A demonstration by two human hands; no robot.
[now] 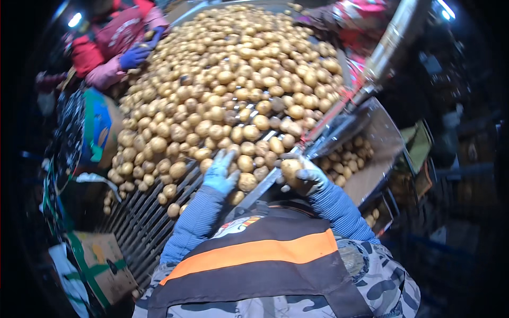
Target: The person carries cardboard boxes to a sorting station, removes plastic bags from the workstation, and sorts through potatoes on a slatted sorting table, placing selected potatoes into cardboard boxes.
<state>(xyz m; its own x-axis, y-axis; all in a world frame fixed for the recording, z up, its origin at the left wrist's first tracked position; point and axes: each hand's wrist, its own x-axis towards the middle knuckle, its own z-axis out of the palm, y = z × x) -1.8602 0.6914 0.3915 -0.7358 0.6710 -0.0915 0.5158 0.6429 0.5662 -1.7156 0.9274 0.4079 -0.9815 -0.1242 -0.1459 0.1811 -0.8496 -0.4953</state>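
Observation:
Potatoes (222,77) cover most of a slatted metal sorting table (139,234) in front of me. My left hand (220,173), in a pale blue work glove, rests at the near edge of the heap. Its fingers are spread and touch potatoes, with none gripped that I can see. By the table's metal side rail (260,187), my right hand (312,175), in a similar glove, is closed around a large potato (291,171). A yellow potato (247,181) lies just right of my left hand.
A plastic-lined box (375,155) right of the rail holds potatoes (346,163). A slanted pole (391,43) rises there. A co-worker's purple-gloved hand (134,57) works at far left; another person's sleeve (318,19) reaches in at far right. Cardboard boxes (105,262) (109,127) stand left.

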